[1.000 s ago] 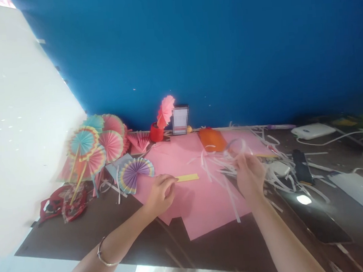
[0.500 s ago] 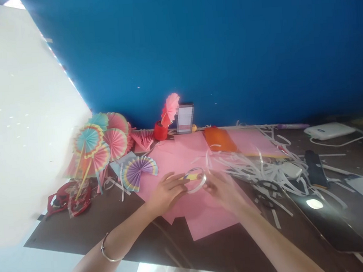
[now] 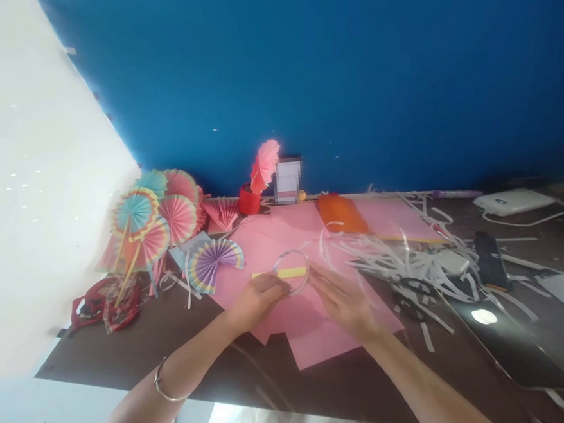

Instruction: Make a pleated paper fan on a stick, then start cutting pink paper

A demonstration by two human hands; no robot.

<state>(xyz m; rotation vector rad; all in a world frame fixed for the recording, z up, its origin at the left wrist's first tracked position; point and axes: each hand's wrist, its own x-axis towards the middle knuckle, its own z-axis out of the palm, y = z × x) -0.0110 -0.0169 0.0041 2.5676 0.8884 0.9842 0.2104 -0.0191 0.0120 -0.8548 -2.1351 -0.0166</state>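
Note:
Over the pink paper sheets (image 3: pixel 327 343), my left hand (image 3: pixel 257 301) is closed on a narrow yellow strip (image 3: pixel 291 273), which lies level and sticks out on both sides of the fingers. A thin ring, apparently a narrow roll of tape (image 3: pixel 290 252), stands around the strip's right part, its lower left edge by my left fingertips. My right hand (image 3: pixel 343 297) pinches the ring's right edge with its fingers together. Whether the strip touches the tape I cannot tell.
Folded paper fans (image 3: pixel 134 212) cluster at the left, and a purple fan (image 3: pixel 215 264) lies nearer. A red tape roll (image 3: pixel 249 201) holds a pink fan. Tangled white strips (image 3: pixel 411 260), black scissors (image 3: pixel 413 292) and a dark tablet (image 3: pixel 514 350) lie at the right. An orange packet (image 3: pixel 341 214) is behind.
The ring has turned to face me more and shifted slightly left. The yellow strip now lies level across it, with more of it showing. My right hand has come closer to the left.

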